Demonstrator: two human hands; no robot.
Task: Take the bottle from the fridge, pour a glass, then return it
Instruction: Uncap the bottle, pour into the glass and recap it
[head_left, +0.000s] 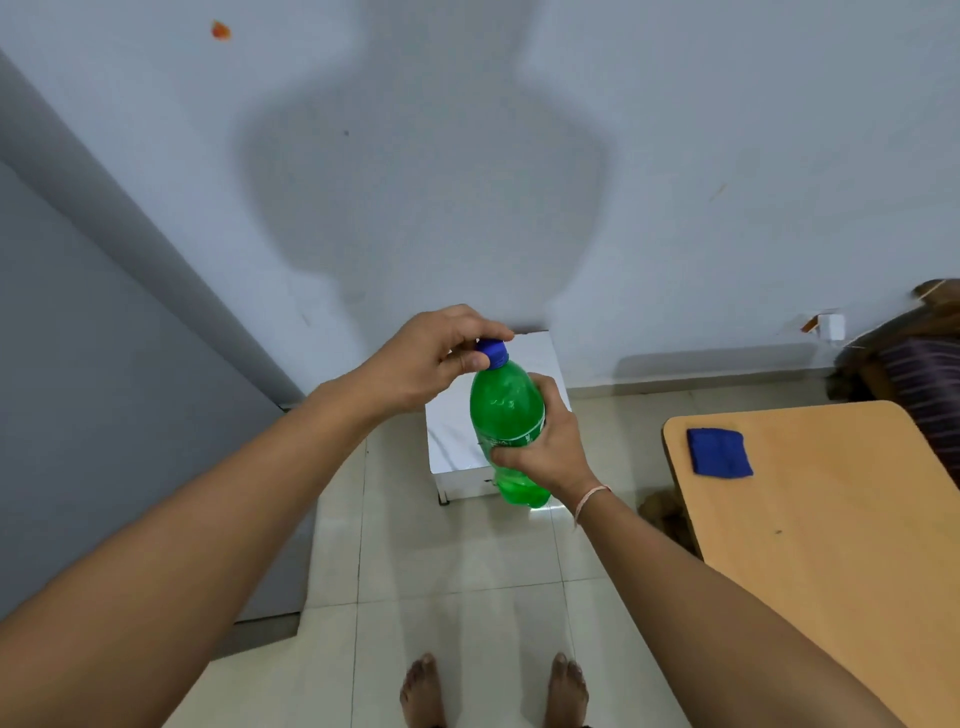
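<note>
A green plastic bottle (506, 410) with a blue cap (492, 354) is held upright in front of me, above the floor. My right hand (545, 441) is wrapped around its labelled middle. My left hand (431, 358) comes from the left and pinches the blue cap between thumb and fingers. The grey fridge (104, 364) stands at the left with its door closed. No glass is in view.
A wooden table (831, 519) stands at the right with a folded blue cloth (718, 452) on it. A small white box-like stand (457, 441) sits on the tiled floor against the wall behind the bottle. My bare feet (493, 691) show at the bottom.
</note>
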